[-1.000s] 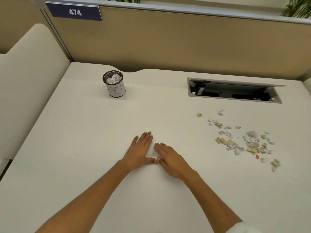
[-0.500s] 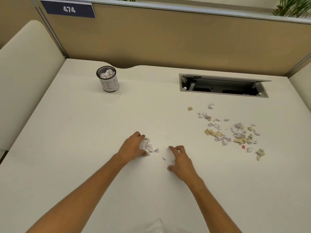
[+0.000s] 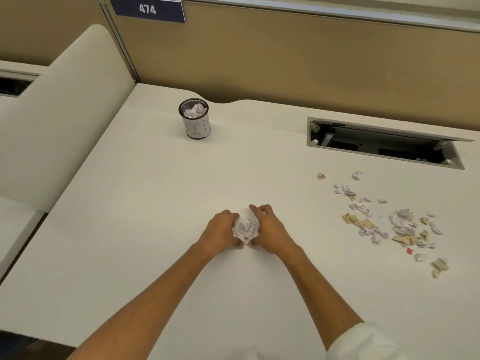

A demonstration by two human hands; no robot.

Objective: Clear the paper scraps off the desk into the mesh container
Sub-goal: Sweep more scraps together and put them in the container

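The left hand (image 3: 220,233) and the right hand (image 3: 270,233) sit side by side near the middle of the desk (image 3: 155,203), cupped toward each other around a small heap of paper scraps (image 3: 245,228). The fingers of both hands are curled inward and press against the heap from either side, the left from the left and the right from the right, with the thumbs nearly meeting at the near edge of the heap. The right index finger sticks up a little above the pile. Whether the heap is lifted off the desk or only squeezed together on it is hard to say from this angle; it looks to be resting on the surface. Both forearms reach in from the bottom of the view, and a white sleeve (image 3: 363,341) shows on the right arm.

Well off to the right lies a loose scatter of scraps (image 3: 389,224), white, lilac and tan, with one small red bit (image 3: 409,251) among them. Behind that scatter, set into the desk, is an open cable tray (image 3: 384,144).

The mesh cup (image 3: 194,118) stands upright toward the far left of the desk, well apart from the hands. It bears a white label marked "BIN" and already has crumpled paper inside. Behind the desk runs a tan partition (image 3: 285,61) with a blue sign (image 3: 148,9) reading 474.
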